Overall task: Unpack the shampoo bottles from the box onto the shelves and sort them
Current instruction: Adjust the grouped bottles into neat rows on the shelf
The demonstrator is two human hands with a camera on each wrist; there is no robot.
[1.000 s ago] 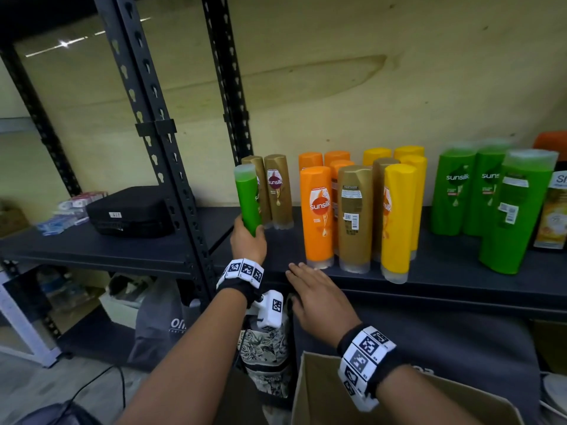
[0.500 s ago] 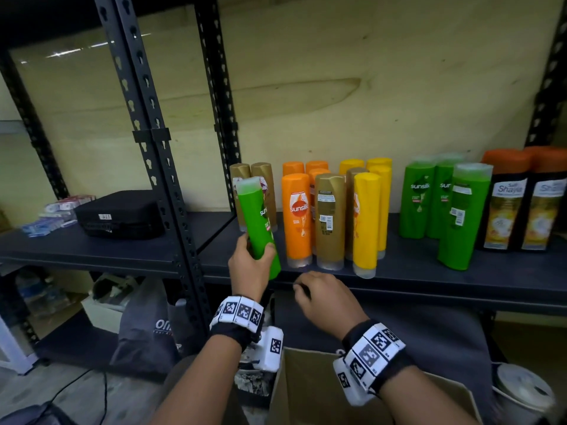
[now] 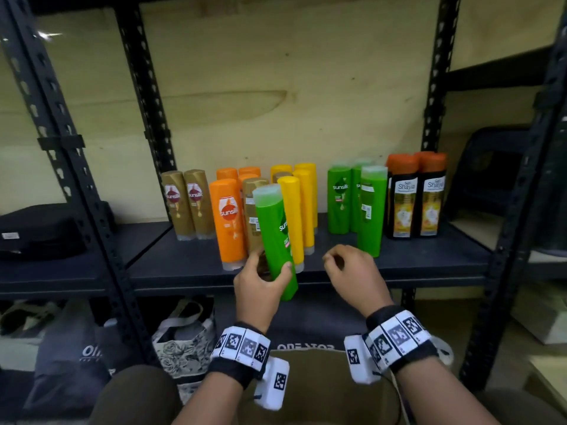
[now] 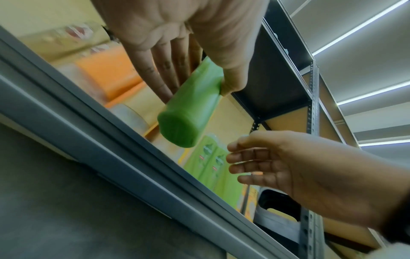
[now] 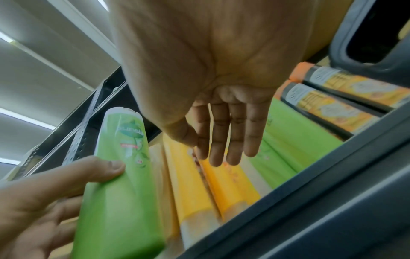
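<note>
My left hand (image 3: 260,280) grips a green Sunsilk bottle (image 3: 276,237) low on its body, upright and tilted left, in front of the shelf (image 3: 184,262) edge; the same bottle (image 4: 190,105) (image 5: 119,175) shows in both wrist views. My right hand (image 3: 346,268) hovers just right of it, fingers relaxed and holding nothing. On the shelf stand gold bottles (image 3: 187,204), orange bottles (image 3: 228,219), yellow bottles (image 3: 294,216), green bottles (image 3: 356,200) and black orange-capped bottles (image 3: 414,194). The cardboard box (image 3: 316,388) lies below my wrists.
A black case (image 3: 40,231) sits on the left shelf bay. Black perforated uprights (image 3: 76,167) flank the bay. Bags (image 3: 181,342) lie on the floor under the shelf. A dark chair-like shape (image 3: 491,167) stands at the right.
My left hand has carried the green bottle rightward, from the gold bottles past the orange ones to the yellow ones. My right hand has lifted off the shelf edge and moved right.
</note>
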